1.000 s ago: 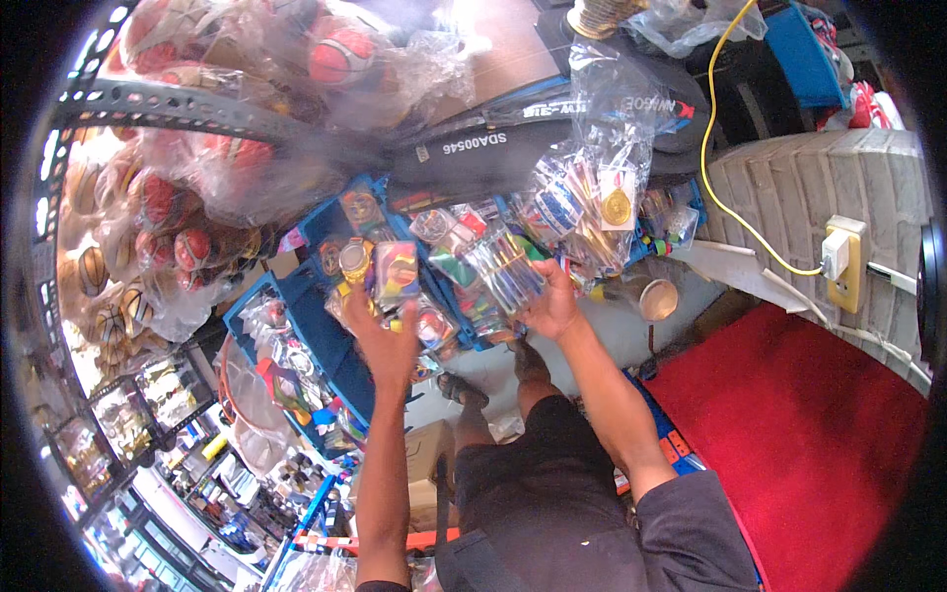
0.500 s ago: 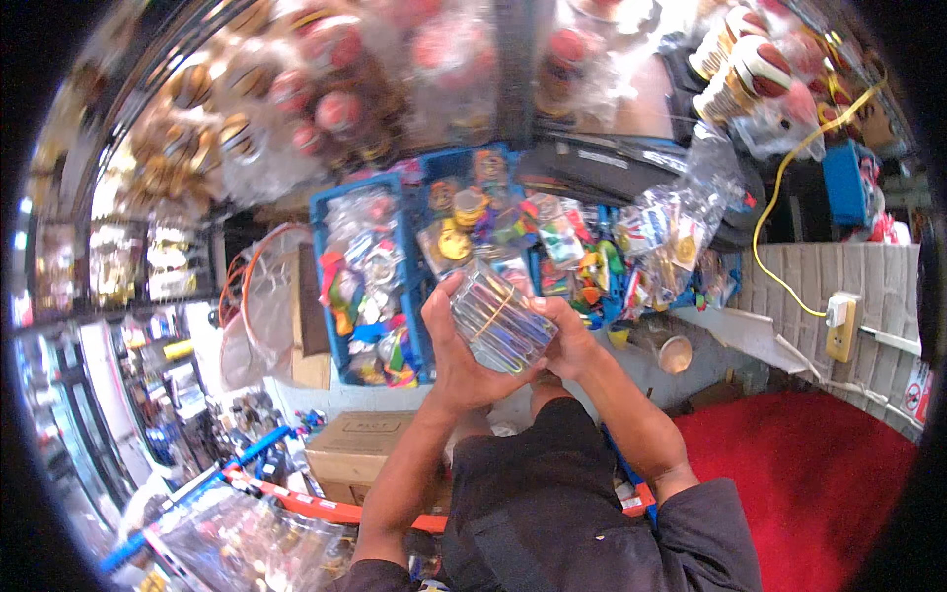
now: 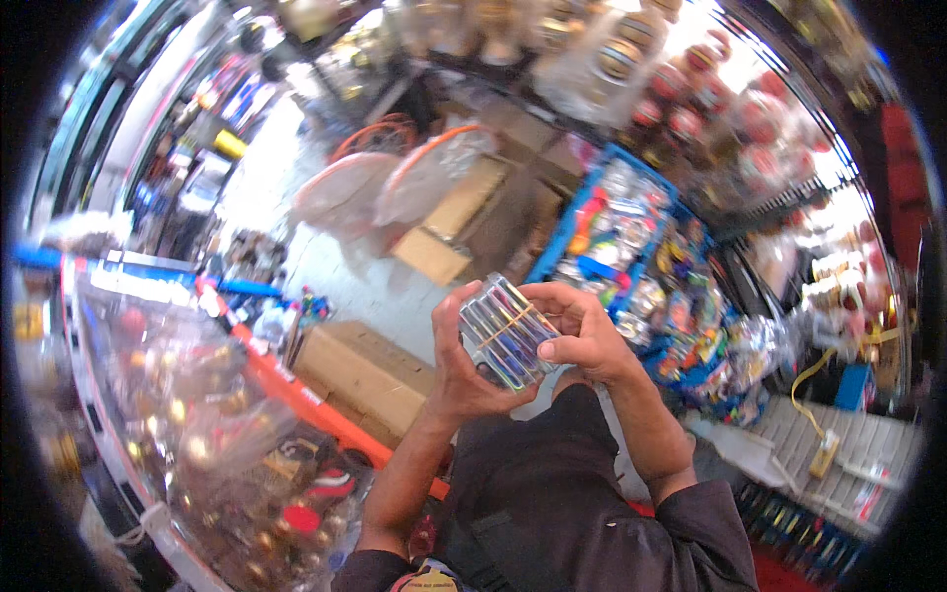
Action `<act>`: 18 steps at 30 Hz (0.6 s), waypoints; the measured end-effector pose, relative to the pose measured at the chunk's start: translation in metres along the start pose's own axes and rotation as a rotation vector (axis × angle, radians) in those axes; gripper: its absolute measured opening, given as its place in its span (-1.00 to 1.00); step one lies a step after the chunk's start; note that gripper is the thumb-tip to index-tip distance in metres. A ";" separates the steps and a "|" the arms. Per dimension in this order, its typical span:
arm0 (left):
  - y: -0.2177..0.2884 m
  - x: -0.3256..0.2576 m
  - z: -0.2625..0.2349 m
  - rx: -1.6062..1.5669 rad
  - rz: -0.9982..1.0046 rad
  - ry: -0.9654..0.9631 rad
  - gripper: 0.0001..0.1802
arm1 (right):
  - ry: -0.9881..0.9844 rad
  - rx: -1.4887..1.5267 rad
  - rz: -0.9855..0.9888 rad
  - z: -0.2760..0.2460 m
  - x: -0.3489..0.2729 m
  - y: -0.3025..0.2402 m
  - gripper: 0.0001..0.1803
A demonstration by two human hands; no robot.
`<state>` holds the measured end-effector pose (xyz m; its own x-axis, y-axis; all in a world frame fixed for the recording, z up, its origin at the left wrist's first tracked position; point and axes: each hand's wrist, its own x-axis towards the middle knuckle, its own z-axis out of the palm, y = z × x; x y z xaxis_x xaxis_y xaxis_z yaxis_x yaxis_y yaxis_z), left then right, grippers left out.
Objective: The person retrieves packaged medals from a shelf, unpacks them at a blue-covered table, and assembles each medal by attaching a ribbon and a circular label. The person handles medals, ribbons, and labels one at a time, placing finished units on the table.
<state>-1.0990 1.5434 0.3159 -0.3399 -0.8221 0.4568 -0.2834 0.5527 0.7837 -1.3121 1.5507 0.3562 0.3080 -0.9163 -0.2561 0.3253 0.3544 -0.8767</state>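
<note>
Between my two hands is a stack of clear, thin, rectangular plastic pieces [image 3: 501, 340], with a tan rubber band around it. Its layered edges face up, and I cannot make out what the pieces are. My left hand [image 3: 467, 370] wraps the stack's left side and lower end, thumb along the edge. From the right, my right hand [image 3: 592, 333] closes on it, thumb pressed near the lower right edge and fingers bent around the upper side. The stack is held tilted in front of my lap.
A brown cardboard box [image 3: 360, 380] stands on the floor at left, beside an orange beam [image 3: 296, 395]. Blue crates [image 3: 631, 158] of colourful small items are at right. Wire-rimmed hoops with netting [image 3: 434, 163] lie ahead. Clear bags [image 3: 237, 444] fill the lower left.
My view has turned left, so the blue crates have shifted right and the hoops and cardboard box show more centrally. The stack stays in both hands; my right fingers now bend more over its upper side.
</note>
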 end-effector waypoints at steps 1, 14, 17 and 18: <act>-0.005 -0.006 -0.022 0.009 0.020 0.081 0.53 | -0.039 -0.020 0.025 0.022 0.016 0.002 -0.09; -0.089 -0.068 -0.217 0.172 -0.312 0.353 0.54 | -0.425 0.231 0.420 0.188 0.225 0.095 -0.38; -0.131 -0.060 -0.257 0.082 -0.511 0.286 0.58 | -0.422 -0.105 0.545 0.211 0.295 0.131 -0.49; -0.148 -0.055 -0.271 0.049 -0.583 0.288 0.59 | -0.421 -0.024 0.615 0.221 0.318 0.141 -0.50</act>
<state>-0.7953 1.4691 0.2889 0.1345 -0.9890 0.0622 -0.3919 0.0046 0.9200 -0.9710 1.3504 0.2411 0.7460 -0.4032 -0.5300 -0.0346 0.7714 -0.6355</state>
